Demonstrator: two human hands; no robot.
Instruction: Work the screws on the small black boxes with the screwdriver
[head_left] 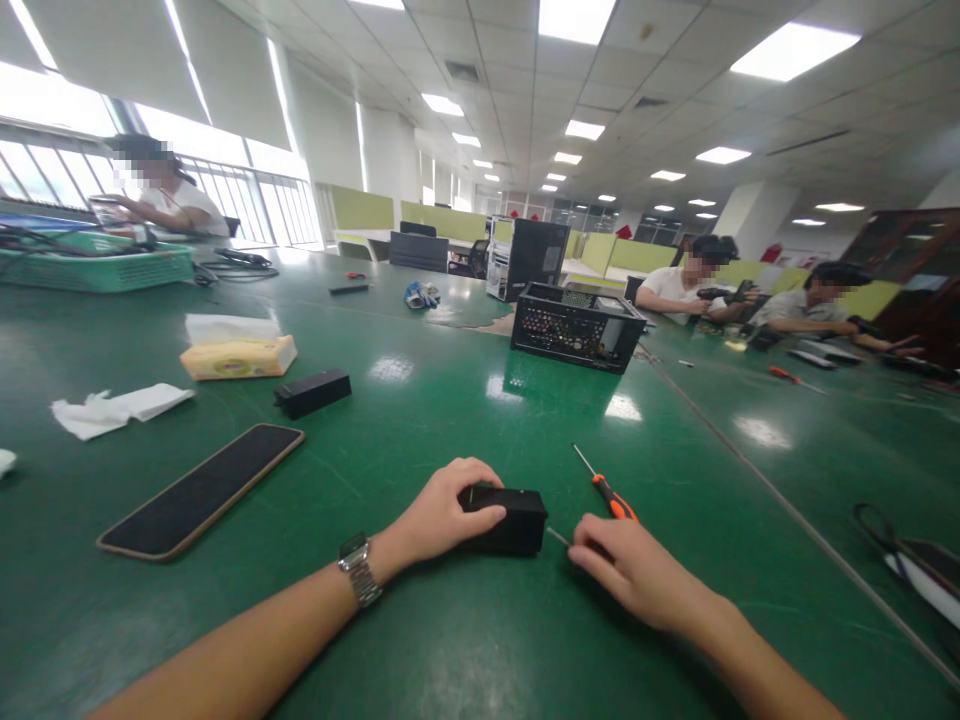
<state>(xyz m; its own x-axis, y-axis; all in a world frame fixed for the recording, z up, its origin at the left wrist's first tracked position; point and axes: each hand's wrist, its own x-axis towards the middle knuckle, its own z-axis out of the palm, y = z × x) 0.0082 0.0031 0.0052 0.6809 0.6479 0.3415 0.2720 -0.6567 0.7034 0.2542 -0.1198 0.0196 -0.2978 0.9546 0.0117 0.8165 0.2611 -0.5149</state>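
Note:
My left hand (442,515) is curled over a small black box (512,520) on the green table (480,420), fingers pressed on its top and left end. My right hand (630,565) lies just right of the box, fingers pinched round a thin tool whose metal tip (557,537) points at the box's right end. An orange-handled screwdriver (606,487) lies on the table just beyond my right hand, untouched. A metal watch (358,568) is on my left wrist.
A phone (201,490) lies face down at left, with a second black box (313,392), a tissue pack (238,355) and crumpled tissue (120,408) beyond. A black computer case (576,325) sits mid-table. People work at far left and far right. Cables (911,555) lie at right.

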